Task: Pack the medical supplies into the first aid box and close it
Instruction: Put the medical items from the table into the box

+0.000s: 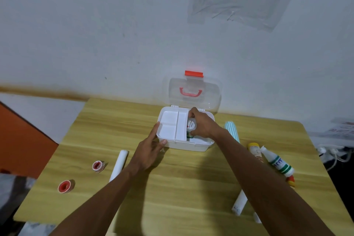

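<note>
Two round red-cored tape rolls (66,186) and a soft white bandage roll (118,165) are left unpacked on the wooden table (172,188); the smooth plastic first aid box (188,145) is steadied by the open left hand (151,151); a round white container (191,125), gripped by the right hand (201,123), is held inside the box and could be jammed against the divided tray (173,126); the glossy bottles (275,161) could be swept off by a forearm.

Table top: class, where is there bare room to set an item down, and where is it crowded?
Free: the wide strip of table between the two forearms, and the far left corner. Crowded: the right edge with its bottles and rolls, and around the box.
</note>
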